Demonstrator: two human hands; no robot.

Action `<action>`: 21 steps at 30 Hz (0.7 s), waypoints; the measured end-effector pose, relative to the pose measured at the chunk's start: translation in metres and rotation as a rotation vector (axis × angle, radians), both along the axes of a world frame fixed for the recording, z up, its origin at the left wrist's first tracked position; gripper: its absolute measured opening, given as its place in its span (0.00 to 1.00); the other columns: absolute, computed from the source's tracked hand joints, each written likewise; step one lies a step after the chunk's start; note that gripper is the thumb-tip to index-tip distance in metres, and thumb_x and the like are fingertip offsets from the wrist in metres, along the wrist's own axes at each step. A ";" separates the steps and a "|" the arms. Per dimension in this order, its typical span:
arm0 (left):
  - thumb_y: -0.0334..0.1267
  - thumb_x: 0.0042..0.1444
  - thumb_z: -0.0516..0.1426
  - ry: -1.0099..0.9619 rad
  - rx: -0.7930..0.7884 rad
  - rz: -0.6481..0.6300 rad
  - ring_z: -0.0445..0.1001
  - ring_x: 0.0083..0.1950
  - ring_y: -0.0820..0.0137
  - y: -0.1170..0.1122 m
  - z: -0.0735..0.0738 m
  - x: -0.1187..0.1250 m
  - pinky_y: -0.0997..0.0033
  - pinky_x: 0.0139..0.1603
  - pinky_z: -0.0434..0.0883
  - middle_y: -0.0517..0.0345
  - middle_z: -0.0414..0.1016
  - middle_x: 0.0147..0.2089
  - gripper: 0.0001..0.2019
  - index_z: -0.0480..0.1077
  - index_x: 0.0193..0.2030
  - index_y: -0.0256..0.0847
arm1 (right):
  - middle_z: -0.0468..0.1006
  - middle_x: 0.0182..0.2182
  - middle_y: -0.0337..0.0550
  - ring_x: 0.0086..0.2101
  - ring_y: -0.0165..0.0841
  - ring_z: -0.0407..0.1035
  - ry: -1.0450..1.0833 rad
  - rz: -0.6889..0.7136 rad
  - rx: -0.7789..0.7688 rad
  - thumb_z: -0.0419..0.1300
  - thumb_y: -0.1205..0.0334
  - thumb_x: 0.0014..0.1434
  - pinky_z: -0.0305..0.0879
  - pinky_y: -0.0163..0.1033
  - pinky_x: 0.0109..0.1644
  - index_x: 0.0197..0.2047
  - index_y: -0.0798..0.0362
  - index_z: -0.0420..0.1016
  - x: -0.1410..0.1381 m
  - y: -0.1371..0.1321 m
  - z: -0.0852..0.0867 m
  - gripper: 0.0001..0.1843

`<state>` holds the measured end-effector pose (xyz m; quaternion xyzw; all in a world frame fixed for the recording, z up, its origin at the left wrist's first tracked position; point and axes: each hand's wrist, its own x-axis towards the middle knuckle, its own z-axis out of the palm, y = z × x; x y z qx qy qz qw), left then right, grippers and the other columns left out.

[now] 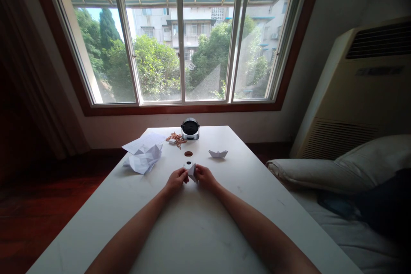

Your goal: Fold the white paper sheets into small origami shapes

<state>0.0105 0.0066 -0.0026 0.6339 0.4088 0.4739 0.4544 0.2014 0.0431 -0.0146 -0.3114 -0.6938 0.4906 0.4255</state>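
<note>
Between my two hands, over the middle of the white table (192, 239), is a small piece of folded white paper (192, 172). My left hand (177, 178) pinches its left side, and my right hand (205, 176) grips its right side. The fingers of both hands partly cover the paper, so its full shape is hidden. A finished-looking paper boat (218, 154) sits on the table, a little beyond my right hand and to its right. Just past the folded paper lies a small round white object with a dark centre (188, 163).
Crumpled, creased paper (144, 159) and a flat sheet (143, 140) lie at the left. Farther back are a coiled orange-brown cord (177, 138) and a round black device on a stand (190, 129). A sofa (321, 175) stands beyond the table's right edge.
</note>
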 end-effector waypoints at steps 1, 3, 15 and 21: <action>0.51 0.58 0.58 0.004 -0.007 0.002 0.72 0.28 0.69 0.001 -0.001 0.000 0.70 0.34 0.67 0.56 0.75 0.27 0.16 0.73 0.35 0.38 | 0.77 0.28 0.43 0.27 0.32 0.69 0.010 -0.003 0.001 0.62 0.41 0.57 0.64 0.36 0.31 0.41 0.55 0.76 0.000 0.000 0.000 0.23; 0.51 0.58 0.57 -0.012 -0.027 0.003 0.73 0.28 0.69 0.002 -0.002 -0.001 0.70 0.33 0.67 0.56 0.76 0.28 0.17 0.73 0.38 0.37 | 0.78 0.28 0.43 0.28 0.33 0.69 0.047 -0.006 0.008 0.62 0.44 0.57 0.64 0.37 0.32 0.40 0.56 0.78 -0.001 -0.001 0.001 0.22; 0.52 0.55 0.61 -0.031 -0.043 -0.019 0.74 0.28 0.69 0.002 0.001 -0.004 0.71 0.34 0.68 0.56 0.76 0.28 0.18 0.74 0.37 0.37 | 0.82 0.33 0.45 0.34 0.37 0.74 0.019 -0.023 0.069 0.55 0.62 0.54 0.69 0.41 0.40 0.37 0.54 0.83 0.001 0.007 -0.002 0.15; 0.51 0.53 0.61 -0.026 -0.043 0.017 0.72 0.27 0.69 0.000 0.001 -0.002 0.71 0.33 0.67 0.57 0.76 0.25 0.16 0.73 0.34 0.37 | 0.78 0.27 0.43 0.30 0.35 0.71 0.017 -0.052 0.040 0.56 0.59 0.56 0.66 0.38 0.36 0.31 0.54 0.79 0.002 0.005 0.002 0.12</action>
